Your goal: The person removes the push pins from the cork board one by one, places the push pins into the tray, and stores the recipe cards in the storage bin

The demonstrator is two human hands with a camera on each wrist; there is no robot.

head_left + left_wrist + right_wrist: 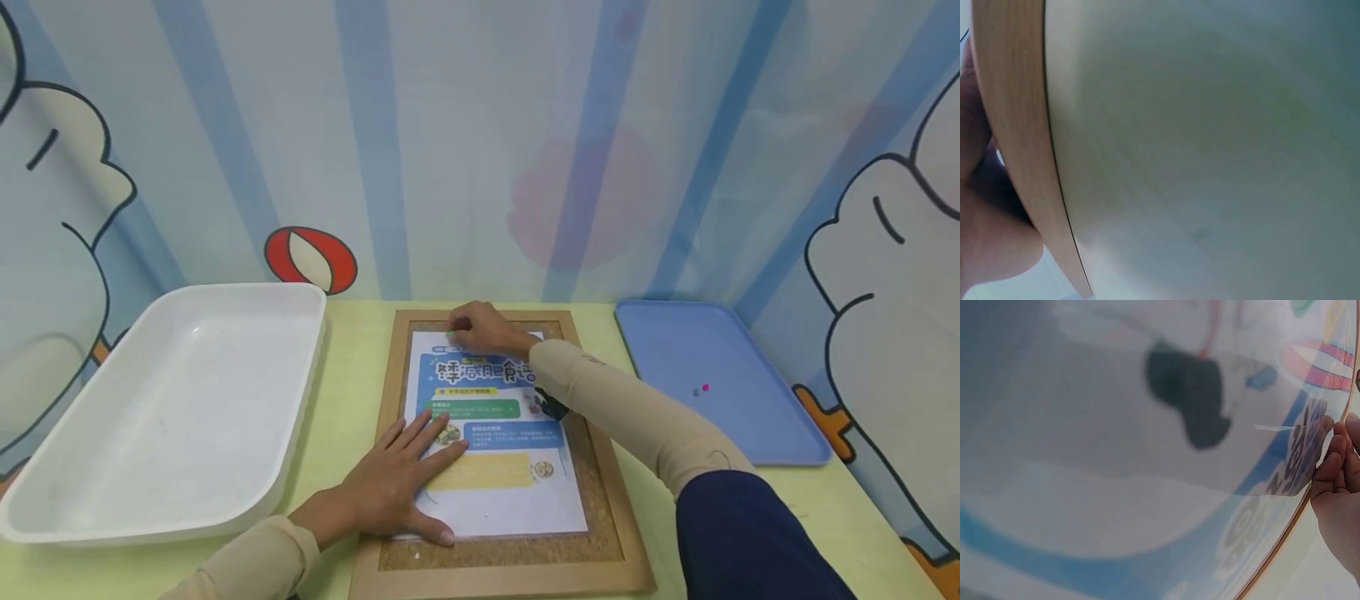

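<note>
A printed poster sheet (pixel 510 508) lies on a wood-framed cork board (pixel 525 554). My left hand (pixel 393 479) rests flat on the sheet's lower left part, fingers spread, thumb near the bottom edge. At the sheet's top left corner my right hand (pixel 483 327) pinches a small green pushpin (pixel 450 332), mostly hidden by the fingers. In the right wrist view the curled fingers of the right hand (pixel 1338 465) are at the glossy sheet (pixel 1147 519). Part of the left hand (pixel 991 244) shows beside the board's frame (pixel 1019 112) in the left wrist view.
On the left stands a large white tray (pixel 161 408). A shallow blue tray (pixel 690 342) lies on the right, bearing a small pink pushpin (pixel 706 387) and a small greyish one (pixel 696 392). Behind the pale yellow table (pixel 360 350) hangs a striped cartoon curtain (pixel 465 167).
</note>
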